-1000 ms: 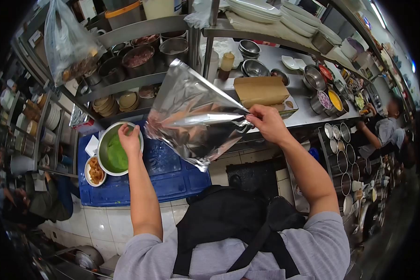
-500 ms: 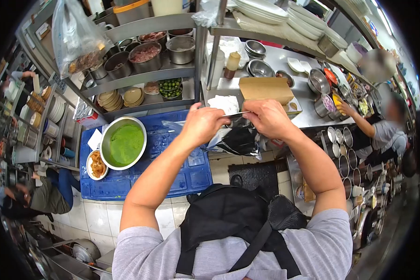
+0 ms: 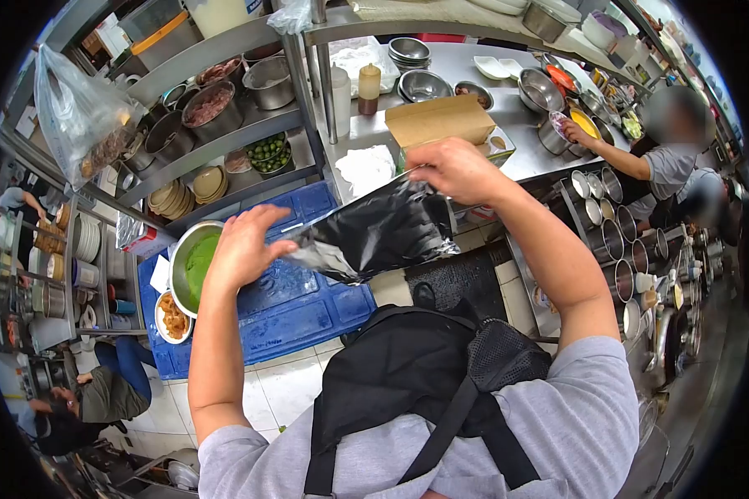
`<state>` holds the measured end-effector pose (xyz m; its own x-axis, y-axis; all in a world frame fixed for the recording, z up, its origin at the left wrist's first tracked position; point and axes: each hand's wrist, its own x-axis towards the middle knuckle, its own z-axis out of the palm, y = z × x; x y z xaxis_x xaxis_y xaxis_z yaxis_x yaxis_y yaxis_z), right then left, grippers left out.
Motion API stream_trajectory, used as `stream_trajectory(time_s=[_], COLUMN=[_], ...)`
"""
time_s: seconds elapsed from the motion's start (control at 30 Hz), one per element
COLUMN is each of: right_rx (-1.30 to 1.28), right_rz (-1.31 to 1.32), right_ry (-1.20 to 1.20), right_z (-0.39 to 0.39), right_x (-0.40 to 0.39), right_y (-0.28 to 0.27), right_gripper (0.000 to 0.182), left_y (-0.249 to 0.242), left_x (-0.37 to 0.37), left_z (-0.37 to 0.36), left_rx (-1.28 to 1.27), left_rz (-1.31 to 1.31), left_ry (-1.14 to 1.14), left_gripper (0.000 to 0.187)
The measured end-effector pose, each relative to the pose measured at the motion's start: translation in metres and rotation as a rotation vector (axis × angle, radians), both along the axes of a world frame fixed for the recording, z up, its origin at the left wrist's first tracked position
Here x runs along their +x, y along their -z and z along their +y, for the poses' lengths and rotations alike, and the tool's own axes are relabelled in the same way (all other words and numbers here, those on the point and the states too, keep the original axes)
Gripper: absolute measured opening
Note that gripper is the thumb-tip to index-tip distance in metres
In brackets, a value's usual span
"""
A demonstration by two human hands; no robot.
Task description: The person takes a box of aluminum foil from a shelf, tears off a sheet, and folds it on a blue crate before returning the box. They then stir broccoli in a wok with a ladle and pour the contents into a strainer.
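Note:
A sheet of aluminium foil (image 3: 374,233) hangs between my hands, its underside dark and creased. My right hand (image 3: 451,169) pinches its upper right corner, just in front of a brown cardboard box (image 3: 439,121). My left hand (image 3: 245,245) grips the foil's lower left edge with the fingers spread over it. Under my left hand stands a steel bowl of green sauce (image 3: 193,264) on a blue crate (image 3: 295,303). A small plate of fried pieces (image 3: 170,317) sits beside the bowl.
A steel shelf rack (image 3: 225,158) holds pots, bowls and limes. The steel counter (image 3: 474,83) carries bowls, bottles and sauce pans. One person (image 3: 670,158) works at the far right, another (image 3: 91,399) crouches at the lower left. A plastic bag (image 3: 79,116) hangs at the upper left.
The foil was held up wide by my right hand, then folded between both hands. Now my left hand has swung left and down with its edge, over the green bowl.

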<state>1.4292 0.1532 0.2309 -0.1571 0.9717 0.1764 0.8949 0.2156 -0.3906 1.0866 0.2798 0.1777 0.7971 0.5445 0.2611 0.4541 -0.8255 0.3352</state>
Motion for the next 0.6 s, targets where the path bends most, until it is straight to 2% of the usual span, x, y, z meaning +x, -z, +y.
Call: stream_trajectory(time_s=[0.03,0.1,0.17,0.2,0.23,0.3,0.33,0.43,0.47,0.5,0.53,0.6], right_rx=[-0.016,-0.079,-0.006,-0.037,-0.032,0.013,0.019,-0.057,-0.156,-0.157,-0.137,-0.124], right_rz=[-0.033,-0.076,-0.019,0.049,0.045,0.426,0.481,0.262,0.319,0.320,0.342,0.361], right_ry=[-0.083,-0.138,-0.171,-0.143,-0.147,-0.082,-0.136,-0.107,-0.046,-0.047,-0.027,-0.018], right_z=[0.004,0.009,0.012,0.016,0.015,0.010,0.012,0.007,0.005,0.003,0.002,-0.004], right_x=[-0.006,-0.032,-0.053,-0.055,-0.056,-0.058,-0.053,-0.047,-0.045,-0.037,-0.025,-0.009], right_y=[0.001,-0.009,-0.016,-0.013,-0.014,-0.015,0.002,0.032,0.034,0.042,0.053,0.059], right_gripper=[0.015,0.014,0.013,0.027,0.027,0.053,0.072,0.048,0.030,0.030,0.025,0.021], left_y=[-0.012,-0.035,-0.044,-0.046,-0.041,-0.036,-0.038,-0.032,-0.027,-0.018,-0.010,-0.003], left_x=[0.014,0.048,0.078,0.087,0.093,0.089,0.085,0.069,0.063,0.057,0.045,0.036], left_z=[-0.010,-0.030,-0.043,-0.047,-0.045,-0.038,-0.037,-0.022,-0.016,-0.007,0.003,0.001], left_rx=[0.001,0.115,-0.217,-0.143,-0.144,-0.271,-0.332,-0.406,-0.483,-0.561,-0.633,-0.664], left_rz=[0.001,-0.170,-0.150,-0.107,-0.172,-0.324,-0.342,-0.452,-0.544,-0.639,-0.595,-0.645], left_ry=[0.005,0.099,0.086,0.026,-0.052,-0.085,-0.109,-0.126,-0.110,-0.096,-0.136,-0.151], left_gripper=[0.047,0.056,0.047,0.037,0.029,0.019,0.017,0.024,0.027,0.029,0.019,0.014])
